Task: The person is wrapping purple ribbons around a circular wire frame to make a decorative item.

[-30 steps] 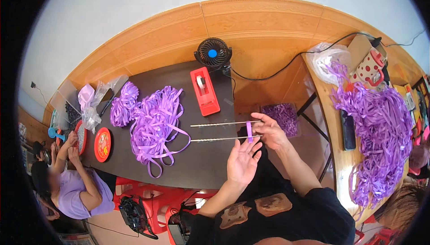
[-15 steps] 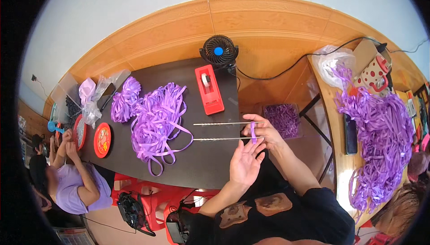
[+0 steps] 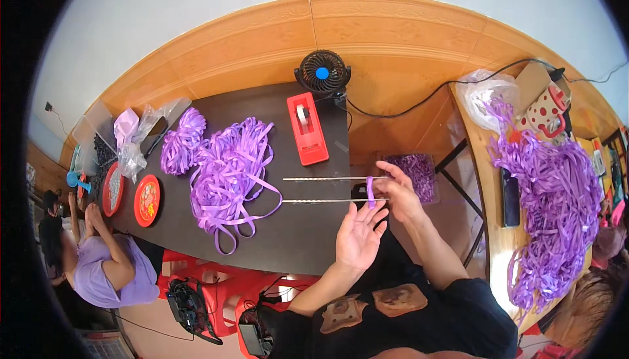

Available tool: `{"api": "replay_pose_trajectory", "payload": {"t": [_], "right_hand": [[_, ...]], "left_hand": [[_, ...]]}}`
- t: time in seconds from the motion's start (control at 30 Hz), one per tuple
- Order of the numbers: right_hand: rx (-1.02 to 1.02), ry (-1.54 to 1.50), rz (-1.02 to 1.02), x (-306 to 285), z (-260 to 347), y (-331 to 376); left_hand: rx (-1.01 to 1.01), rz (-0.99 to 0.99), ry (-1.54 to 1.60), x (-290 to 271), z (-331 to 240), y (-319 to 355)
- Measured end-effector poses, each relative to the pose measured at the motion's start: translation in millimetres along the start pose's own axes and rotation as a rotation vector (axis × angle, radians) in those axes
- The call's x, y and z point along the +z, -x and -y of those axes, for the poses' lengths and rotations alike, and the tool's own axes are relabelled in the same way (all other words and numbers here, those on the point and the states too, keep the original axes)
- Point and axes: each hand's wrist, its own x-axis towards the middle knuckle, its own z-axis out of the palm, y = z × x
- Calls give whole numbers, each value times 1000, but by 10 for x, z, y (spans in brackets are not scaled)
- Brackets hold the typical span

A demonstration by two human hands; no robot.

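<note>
Two thin twisted metal rods (image 3: 321, 201) stick out side by side over the dark table. A narrow purple ribbon band (image 3: 370, 192) is wrapped across both rods near their right ends. My left hand (image 3: 358, 241) is palm up just below the band, its fingers spread and the fingertips close to the lower rod. On the right side of the band is my right hand (image 3: 405, 196), index finger stretched out and the fingers apart; part of its thumb side is hidden. Left of the rods lies a loose heap of purple ribbon (image 3: 229, 169), one loop reaching the lower rod's tip.
A red tape dispenser (image 3: 308, 137) and a black fan (image 3: 322, 74) stand behind the rods. Red dishes (image 3: 147, 203) sit on the left, near a co-worker in a purple shirt (image 3: 108, 270). More ribbon (image 3: 557, 208) covers the right table beside a phone (image 3: 510, 196). A bin (image 3: 414, 175) stands between.
My right hand has opened slightly, its index finger lifting away from the upper rod. The left hand stays nearly still. At far left, the co-worker's hands have lowered away from the red dish.
</note>
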Motion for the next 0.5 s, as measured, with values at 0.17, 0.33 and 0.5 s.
{"api": "replay_pose_trajectory", "payload": {"t": [0.17, 0.33, 0.5], "right_hand": [[-34, 118, 17, 181, 79, -42], [-41, 127, 36, 219, 116, -44], [-28, 141, 42, 230, 138, -39]], "left_hand": [[6, 4, -7, 13, 1, 1], [-2, 13, -13, -11, 16, -13], [4, 4, -23, 12, 10, -8]]}}
